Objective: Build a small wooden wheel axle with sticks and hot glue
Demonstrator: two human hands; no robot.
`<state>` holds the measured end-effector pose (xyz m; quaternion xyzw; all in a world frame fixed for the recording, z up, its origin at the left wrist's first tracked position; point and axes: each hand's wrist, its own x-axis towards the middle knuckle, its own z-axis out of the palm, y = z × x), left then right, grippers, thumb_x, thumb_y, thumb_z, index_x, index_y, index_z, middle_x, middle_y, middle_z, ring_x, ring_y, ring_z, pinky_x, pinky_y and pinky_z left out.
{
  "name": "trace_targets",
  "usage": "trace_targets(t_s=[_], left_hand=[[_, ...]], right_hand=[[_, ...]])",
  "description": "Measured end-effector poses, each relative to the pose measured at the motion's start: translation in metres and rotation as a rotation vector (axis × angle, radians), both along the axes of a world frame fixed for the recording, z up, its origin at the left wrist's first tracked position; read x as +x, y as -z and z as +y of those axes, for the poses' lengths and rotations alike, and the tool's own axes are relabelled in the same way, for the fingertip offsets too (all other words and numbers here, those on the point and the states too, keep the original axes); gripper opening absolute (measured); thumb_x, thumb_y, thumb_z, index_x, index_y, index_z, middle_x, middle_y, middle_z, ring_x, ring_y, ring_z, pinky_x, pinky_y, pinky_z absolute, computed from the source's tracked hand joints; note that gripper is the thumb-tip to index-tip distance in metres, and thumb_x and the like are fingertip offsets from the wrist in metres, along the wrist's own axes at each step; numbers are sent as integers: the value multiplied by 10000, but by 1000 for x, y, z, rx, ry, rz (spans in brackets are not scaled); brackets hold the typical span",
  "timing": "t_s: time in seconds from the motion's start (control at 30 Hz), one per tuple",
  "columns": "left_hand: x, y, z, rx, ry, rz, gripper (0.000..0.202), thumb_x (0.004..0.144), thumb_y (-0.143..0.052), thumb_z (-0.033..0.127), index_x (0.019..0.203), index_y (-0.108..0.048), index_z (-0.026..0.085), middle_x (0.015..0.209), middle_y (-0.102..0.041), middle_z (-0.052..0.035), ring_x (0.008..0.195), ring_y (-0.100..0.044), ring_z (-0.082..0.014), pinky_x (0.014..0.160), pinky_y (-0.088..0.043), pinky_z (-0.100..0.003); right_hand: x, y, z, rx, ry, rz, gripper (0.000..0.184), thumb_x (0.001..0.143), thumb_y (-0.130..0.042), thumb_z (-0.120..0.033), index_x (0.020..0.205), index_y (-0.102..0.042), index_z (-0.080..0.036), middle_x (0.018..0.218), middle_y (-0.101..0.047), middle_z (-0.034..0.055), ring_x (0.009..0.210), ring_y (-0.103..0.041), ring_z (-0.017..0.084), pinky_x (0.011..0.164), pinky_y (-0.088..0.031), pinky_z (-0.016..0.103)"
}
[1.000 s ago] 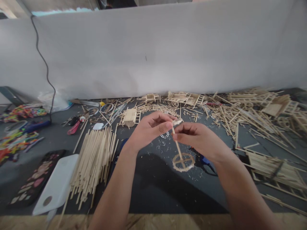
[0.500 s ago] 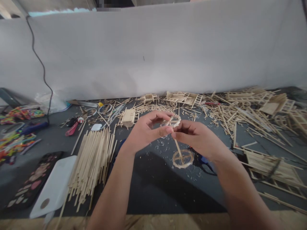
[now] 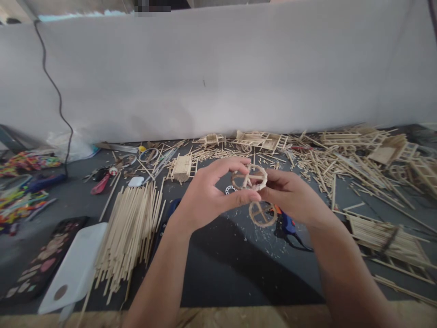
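Both hands hold a pair of small wooden wheels joined by a stick axle, above the dark table. The upper wheel (image 3: 250, 176), a ring with crossed spokes, sits between my left hand (image 3: 218, 189) and my right hand (image 3: 283, 189). My left hand's thumb and fingers are closed around its near rim. The right fingers pinch at its right side, partly hidden behind it. Below hangs the lower wheel (image 3: 262, 214), tilted, with most of the axle hidden. A blue and orange glue gun (image 3: 288, 224) lies behind my right hand. A white toothed ring (image 3: 231, 189) lies past my left thumb.
A bundle of thin sticks (image 3: 129, 232) lies left, beside a white power bank (image 3: 75, 269) and a dark patterned phone (image 3: 44, 259). Loose stick pieces (image 3: 317, 168) and small wooden models (image 3: 261, 140) line the back. A slatted wooden model (image 3: 389, 241) is at right.
The wheel pair has been turned in my hands: the upper wheel now shows its open face, and the lower one has risen closer to it. More of the glue gun shows.
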<state>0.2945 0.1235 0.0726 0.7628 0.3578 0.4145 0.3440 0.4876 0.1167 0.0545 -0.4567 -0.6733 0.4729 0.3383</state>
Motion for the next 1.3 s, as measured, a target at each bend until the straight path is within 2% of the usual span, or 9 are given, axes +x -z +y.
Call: trace_targets(t_s=[0.13, 0.3, 0.43, 0.6, 0.73, 1.03, 1.3], left_hand=[[0, 6, 7, -40, -17, -69, 204, 794, -644, 397, 961, -657, 281, 1110, -663, -22, 1031, -596, -210, 829, -480, -315], [-4, 11, 11, -55, -43, -28, 265, 884, -494, 430, 1019, -674, 290, 999, -687, -24, 946, -604, -197, 744, -484, -293], [-6, 14, 11, -82, -57, -5, 289, 868, -532, 373, 1131, -635, 310, 1013, -683, -18, 840, -618, -179, 663, -488, -271], [-1, 9, 8, -80, -109, 109, 356, 866, -529, 366, 1210, -602, 310, 1077, -676, -29, 871, -615, -187, 649, -491, -261], [1, 5, 6, -60, -151, 154, 325, 875, -506, 361, 1173, -626, 308, 1061, -687, -18, 850, -623, -173, 634, -497, -251], [1, 10, 8, -34, -173, 142, 307, 849, -502, 279, 1113, -660, 288, 856, -711, 5, 734, -617, -154, 605, -498, -257], [1, 11, 10, -12, -184, 146, 328, 831, -498, 256, 1111, -665, 287, 824, -715, 9, 691, -608, -145, 602, -493, -264]], right_hand=[[-6, -1, -3, -29, 58, 19, 189, 822, -580, -400, 815, -627, -216, 713, -539, 4, 619, -443, 119, 542, -338, 262], [-14, -4, -6, -111, 97, 125, 188, 804, -599, -404, 794, -619, -217, 699, -512, -10, 590, -416, 104, 531, -327, 249], [-15, -6, -7, -166, 118, 168, 200, 809, -591, -409, 801, -614, -210, 642, -464, -22, 531, -359, 89, 482, -274, 242], [-15, -6, -8, -170, 133, 213, 228, 809, -591, -421, 771, -594, -196, 591, -409, -35, 500, -313, 80, 456, -226, 243], [-16, -7, -9, -186, 113, 252, 210, 813, -596, -392, 749, -592, -192, 575, -406, -41, 500, -321, 78, 468, -237, 241], [-15, -9, -9, -195, 96, 274, 190, 842, -580, -351, 724, -590, -202, 569, -432, -42, 505, -341, 75, 483, -248, 242], [-16, -10, -11, -186, 104, 279, 177, 840, -574, -333, 724, -591, -201, 567, -439, -40, 497, -342, 74, 471, -244, 243]])
